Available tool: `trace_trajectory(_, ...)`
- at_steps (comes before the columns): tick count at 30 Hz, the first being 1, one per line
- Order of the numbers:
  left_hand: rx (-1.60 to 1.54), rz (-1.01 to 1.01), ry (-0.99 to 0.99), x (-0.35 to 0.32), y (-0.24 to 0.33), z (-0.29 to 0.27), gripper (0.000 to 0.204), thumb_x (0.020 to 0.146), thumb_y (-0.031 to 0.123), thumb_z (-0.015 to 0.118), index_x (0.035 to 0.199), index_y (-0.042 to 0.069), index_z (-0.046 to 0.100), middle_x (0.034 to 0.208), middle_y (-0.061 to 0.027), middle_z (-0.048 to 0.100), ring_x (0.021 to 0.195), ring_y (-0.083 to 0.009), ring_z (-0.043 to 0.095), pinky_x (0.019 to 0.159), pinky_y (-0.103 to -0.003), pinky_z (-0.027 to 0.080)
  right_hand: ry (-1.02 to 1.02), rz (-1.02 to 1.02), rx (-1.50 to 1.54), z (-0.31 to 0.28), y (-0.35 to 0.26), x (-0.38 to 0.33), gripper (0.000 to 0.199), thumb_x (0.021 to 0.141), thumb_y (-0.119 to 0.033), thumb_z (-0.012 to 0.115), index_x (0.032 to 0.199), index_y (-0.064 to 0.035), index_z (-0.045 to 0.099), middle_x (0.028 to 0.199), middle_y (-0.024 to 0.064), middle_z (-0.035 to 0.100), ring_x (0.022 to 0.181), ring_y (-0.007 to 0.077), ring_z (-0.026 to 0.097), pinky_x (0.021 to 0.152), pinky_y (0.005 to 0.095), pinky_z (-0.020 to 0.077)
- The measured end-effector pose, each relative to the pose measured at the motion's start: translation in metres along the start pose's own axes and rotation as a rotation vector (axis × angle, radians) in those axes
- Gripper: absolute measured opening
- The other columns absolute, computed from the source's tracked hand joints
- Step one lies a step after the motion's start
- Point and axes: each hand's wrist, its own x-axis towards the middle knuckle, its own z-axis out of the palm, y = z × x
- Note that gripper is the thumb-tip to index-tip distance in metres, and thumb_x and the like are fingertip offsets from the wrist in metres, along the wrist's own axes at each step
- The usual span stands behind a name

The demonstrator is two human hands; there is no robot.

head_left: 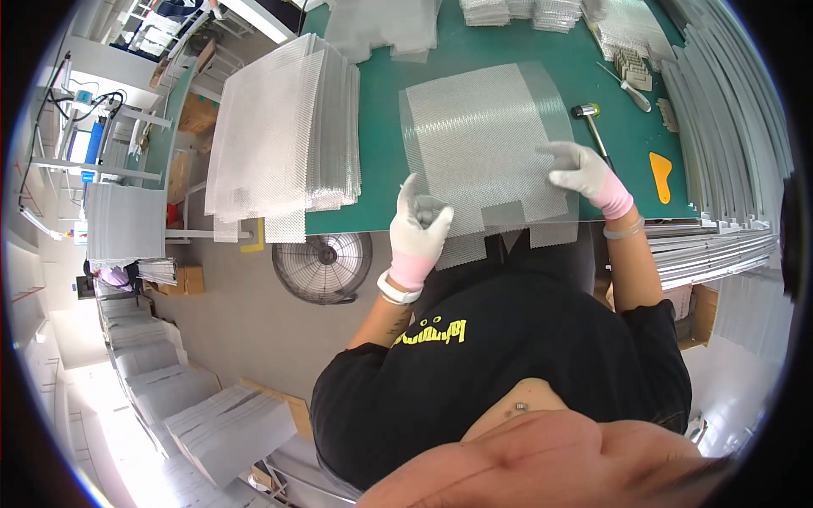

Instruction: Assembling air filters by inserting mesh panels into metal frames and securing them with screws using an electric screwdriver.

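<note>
The left hand (pixel 418 227), in a white glove with a pink cuff, is at the near edge of the green table (pixel 381 169), its fingers curled closed around the lower left corner of a clear textured plastic sheet (pixel 478 140). The right hand (pixel 584 173), gloved the same way, lies on the right part of the same sheet with its fingers spread nearly flat, pressing down rather than gripping. The sheet lies flat on the table directly in front of the person, and its near edge overhangs the table edge slightly between the two hands. A thick stack of similar perforated sheets (pixel 284 140) rests on the left end of the table, well apart from the left hand. To the right of the sheet, a small mallet with a black handle (pixel 590 121) lies just beyond the right hand, and an orange plastic scraper (pixel 660 175) lies further right near the table edge. A white-handled tool (pixel 631 89) lies near the far right. Long grey metal strips (pixel 728 110) are piled along the right side of the table. On the floor below the table's left portion stands a round floor fan (pixel 322 267). Further stacks of sheets (pixel 216 427) sit on the floor at lower left.
</note>
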Motion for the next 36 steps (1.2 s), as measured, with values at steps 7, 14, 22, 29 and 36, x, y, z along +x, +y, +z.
trace_trajectory(7, 0.321, 0.028, 0.118, 0.033, -0.022, 0.01, 0.079, 0.085, 0.015, 0.076, 0.148, -0.009, 0.035, 0.116, -0.0171, 0.067, 0.074, -0.0113, 0.065, 0.069, -0.024, 0.055, 0.498, -0.031, -0.278, 0.027, 0.014, -0.001, 0.087, 0.086, -0.02, 0.074, 0.157, -0.0031, 0.025, 0.125, 0.0195, 0.063, 0.102, 0.0227, 0.067, 0.092, 0.032, 0.0523)
trace_trajectory(14, 0.571, 0.049, 0.062, 0.049, -0.024, 0.017, 0.081, 0.085, 0.022, 0.076, 0.147, -0.01, 0.035, 0.134, -0.0297, 0.058, 0.096, -0.0288, 0.07, 0.087, -0.035, 0.055, 0.583, -0.221, -0.692, 0.022, 0.039, 0.013, 0.081, 0.082, -0.016, 0.072, 0.153, -0.0038, 0.036, 0.144, 0.0217, 0.053, 0.11, 0.0297, 0.063, 0.091, 0.032, 0.0499)
trace_trajectory(22, 0.798, 0.183, 0.098, 0.059, -0.042, 0.018, 0.083, 0.086, 0.028, 0.072, 0.148, -0.009, 0.031, 0.118, -0.0296, 0.064, 0.103, -0.0408, 0.066, 0.09, -0.043, 0.054, 0.577, -0.144, -0.725, 0.025, 0.048, 0.026, 0.074, 0.083, -0.019, 0.073, 0.149, -0.0057, 0.042, 0.142, 0.019, 0.055, 0.124, 0.0338, 0.058, 0.104, 0.0392, 0.0464)
trace_trajectory(29, 0.85, 0.072, 0.059, 0.06, -0.043, 0.018, 0.085, 0.087, 0.031, 0.073, 0.15, -0.008, 0.031, 0.13, -0.0302, 0.06, 0.111, -0.04, 0.064, 0.095, -0.041, 0.052, 0.502, -0.108, -0.811, 0.029, 0.045, 0.023, 0.065, 0.083, -0.022, 0.073, 0.142, -0.0077, 0.049, 0.129, 0.0182, 0.058, 0.118, 0.037, 0.059, 0.1, 0.0407, 0.0486)
trace_trajectory(36, 0.9, 0.067, 0.059, 0.061, -0.047, 0.018, 0.085, 0.089, 0.03, 0.07, 0.152, -0.007, 0.027, 0.13, -0.0296, 0.059, 0.113, -0.0414, 0.063, 0.094, -0.043, 0.053, 0.485, -0.016, -0.838, 0.03, 0.037, 0.023, 0.061, 0.085, -0.025, 0.072, 0.14, -0.0088, 0.051, 0.124, 0.0177, 0.058, 0.112, 0.037, 0.06, 0.095, 0.042, 0.0505)
